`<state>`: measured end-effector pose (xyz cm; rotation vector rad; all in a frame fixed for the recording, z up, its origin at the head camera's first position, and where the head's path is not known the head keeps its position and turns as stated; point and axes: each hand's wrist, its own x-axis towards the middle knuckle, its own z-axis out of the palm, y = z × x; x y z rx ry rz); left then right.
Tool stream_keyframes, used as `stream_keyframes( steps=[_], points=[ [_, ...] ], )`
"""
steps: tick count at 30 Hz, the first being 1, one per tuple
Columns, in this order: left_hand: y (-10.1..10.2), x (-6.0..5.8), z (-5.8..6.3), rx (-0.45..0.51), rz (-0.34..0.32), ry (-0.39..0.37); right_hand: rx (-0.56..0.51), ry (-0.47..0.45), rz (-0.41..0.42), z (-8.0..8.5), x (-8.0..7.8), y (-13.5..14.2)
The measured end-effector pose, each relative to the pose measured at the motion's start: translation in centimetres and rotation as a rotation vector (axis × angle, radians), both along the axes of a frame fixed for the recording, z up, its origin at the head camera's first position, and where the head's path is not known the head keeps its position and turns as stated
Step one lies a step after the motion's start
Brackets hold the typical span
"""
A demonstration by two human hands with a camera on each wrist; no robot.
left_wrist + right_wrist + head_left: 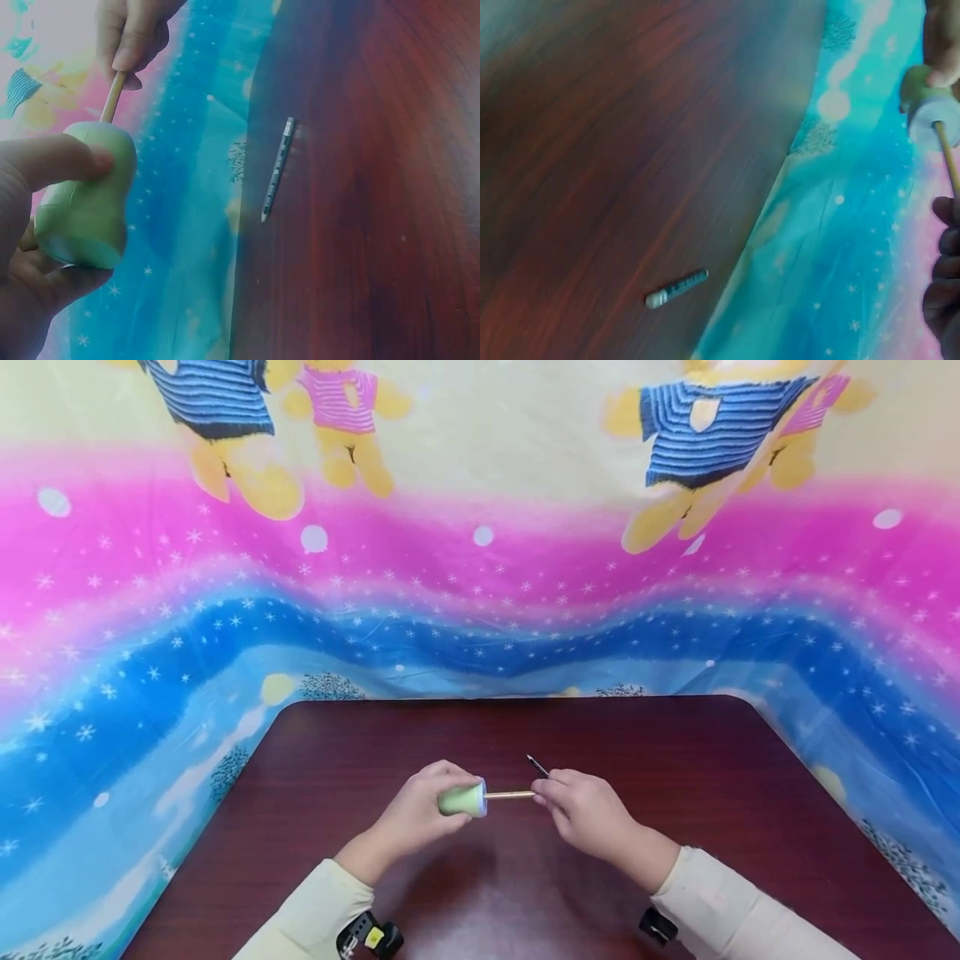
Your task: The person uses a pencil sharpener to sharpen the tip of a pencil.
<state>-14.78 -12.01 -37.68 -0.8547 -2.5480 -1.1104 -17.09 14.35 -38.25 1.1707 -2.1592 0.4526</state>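
Observation:
My left hand [417,803] grips a green pencil sharpener [459,800], narrow at its waist, with the thumb on one side and fingers on the other. In the right wrist view, its pale end face [922,129] has a hole with a yellow pencil [948,156] standing in it. My right hand [594,814] pinches that pencil by its other part, fingertips a short way from the sharpener. Both are held up over the table. A dark patterned pencil [278,169] with a silvery end lies on the tabletop, partly hidden behind the right hand in the head view.
The dark red-brown wooden table [360,735] has rounded far corners. A cloth [480,602] printed with bears and snowflakes hangs behind and along both sides. Black wrist devices [371,935] sit at the pale sleeves [720,893].

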Motion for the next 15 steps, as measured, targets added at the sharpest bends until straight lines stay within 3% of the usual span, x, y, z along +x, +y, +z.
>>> stream_keyframes(
  steps=[3,7,10,12,15],
  points=[
    [0.1,0.1,-0.2,-0.069,0.004,0.127,0.002,-0.293,-0.029,0.4,0.3,-0.1],
    [0.3,0.1,-0.4,-0.123,-0.018,0.297,-0.046,-0.798,-0.045,1.0,0.2,0.0],
    [0.4,0.0,-0.5,-0.133,-0.035,0.359,-0.119,-1.111,-0.054,1.5,0.0,0.1],
    [0.5,0.0,-0.6,-0.129,-0.037,0.355,-0.154,-1.203,-0.061,1.6,-0.2,0.1],
    [0.7,-0.2,-0.7,-0.114,-0.015,0.297,-0.138,-1.141,-0.084,1.7,-0.3,0.3]
  ],
)
